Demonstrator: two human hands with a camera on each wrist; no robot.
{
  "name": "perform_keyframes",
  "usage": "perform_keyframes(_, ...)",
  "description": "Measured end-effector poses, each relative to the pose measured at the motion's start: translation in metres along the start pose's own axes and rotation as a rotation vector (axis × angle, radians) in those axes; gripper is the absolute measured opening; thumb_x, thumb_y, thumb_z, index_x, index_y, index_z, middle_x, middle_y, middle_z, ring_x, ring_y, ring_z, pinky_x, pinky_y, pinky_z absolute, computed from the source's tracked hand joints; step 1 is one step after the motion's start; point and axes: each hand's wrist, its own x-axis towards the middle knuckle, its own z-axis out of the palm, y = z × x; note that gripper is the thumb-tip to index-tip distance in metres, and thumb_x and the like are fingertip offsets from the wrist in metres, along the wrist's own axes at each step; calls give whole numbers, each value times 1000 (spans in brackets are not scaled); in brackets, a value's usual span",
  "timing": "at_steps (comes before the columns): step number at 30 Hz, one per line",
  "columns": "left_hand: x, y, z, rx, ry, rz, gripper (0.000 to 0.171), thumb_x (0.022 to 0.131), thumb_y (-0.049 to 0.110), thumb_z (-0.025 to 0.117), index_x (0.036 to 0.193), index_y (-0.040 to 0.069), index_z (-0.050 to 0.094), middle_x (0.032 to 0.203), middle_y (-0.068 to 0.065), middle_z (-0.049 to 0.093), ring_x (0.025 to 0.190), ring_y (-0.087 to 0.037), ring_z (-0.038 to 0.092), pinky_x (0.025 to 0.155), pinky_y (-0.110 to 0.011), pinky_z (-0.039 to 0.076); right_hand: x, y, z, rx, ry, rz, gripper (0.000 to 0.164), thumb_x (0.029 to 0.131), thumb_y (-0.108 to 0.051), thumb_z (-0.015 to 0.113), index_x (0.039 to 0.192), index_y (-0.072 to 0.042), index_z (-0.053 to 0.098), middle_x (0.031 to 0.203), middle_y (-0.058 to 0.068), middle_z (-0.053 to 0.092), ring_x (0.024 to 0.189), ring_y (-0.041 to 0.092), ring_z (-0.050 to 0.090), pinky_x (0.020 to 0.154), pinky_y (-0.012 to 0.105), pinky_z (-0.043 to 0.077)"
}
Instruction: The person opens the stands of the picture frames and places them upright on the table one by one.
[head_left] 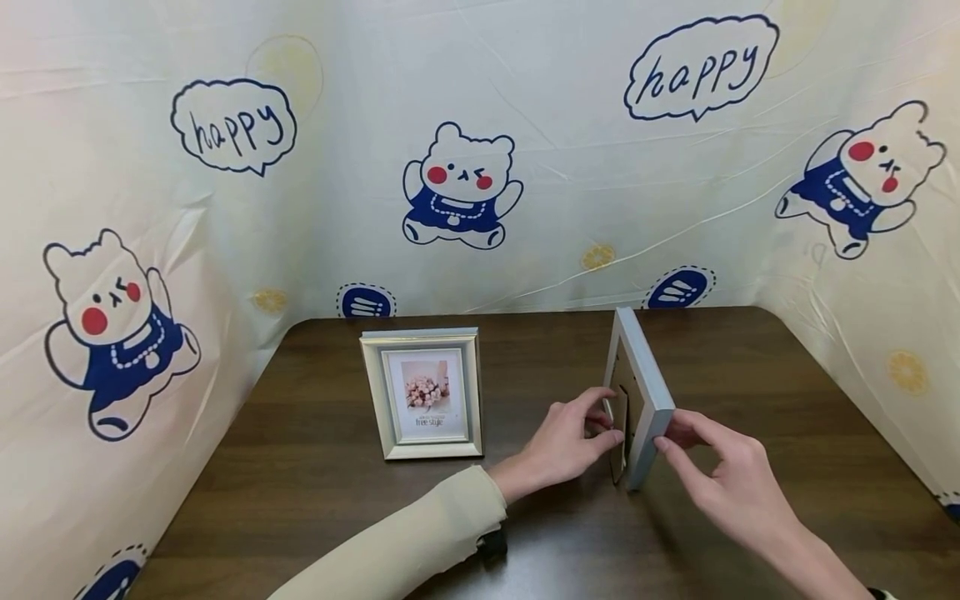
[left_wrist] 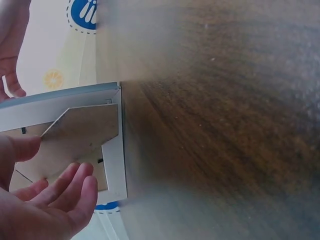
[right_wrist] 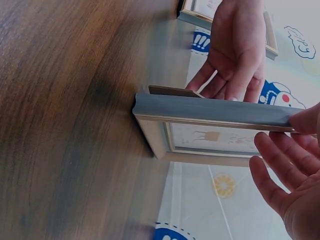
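Observation:
A photo frame point(head_left: 651, 392) stands upright on its edge, turned so that its back faces left. My right hand point(head_left: 731, 475) pinches the frame's side edge near an upper corner; in the right wrist view the thumb lies on the grey edge and the fingers point(right_wrist: 280, 157) on the front. On the back, a brown fold-out stand point(left_wrist: 82, 132) sits slightly away from the backing. My left hand point(head_left: 566, 442) holds this stand across its width, thumb at one edge and index finger at the other. Part of a printed picture point(right_wrist: 215, 137) shows inside the frame.
A second photo frame point(head_left: 468, 396), with a flower picture, stands to the left, facing me. Both are on a dark wooden table point(head_left: 300, 500). A pale cloth point(head_left: 555, 208) printed with cartoon bears hangs behind the table and along its sides.

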Motion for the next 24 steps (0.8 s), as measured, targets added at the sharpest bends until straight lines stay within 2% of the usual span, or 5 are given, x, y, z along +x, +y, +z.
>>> perform_keyframes(4,-1,-2,2,-12,1,-2,49,101,22,74,147,16,56,109,2,74,95,0,67,85,-24,56,-1,0,0,-1,1,-6,48,76,14,85,113,-15,76,94,-8,75,83,3,67,77,11,51)
perform_keyframes(12,0,-2,3,-27,1,-8,55,98,22,78,148,16,55,112,2,75,102,-8,71,85,-21,54,-2,-1,1,6,9,13,46,77,13,85,113,-13,76,93,-8,75,81,4,65,72,11,50)
perform_keyframes(24,-1,-1,2,-34,-11,-11,62,97,19,79,152,16,52,116,-2,76,102,-7,72,84,-20,55,-1,-2,2,5,10,-1,48,75,15,85,113,-12,76,92,-8,74,80,5,64,71,11,49)
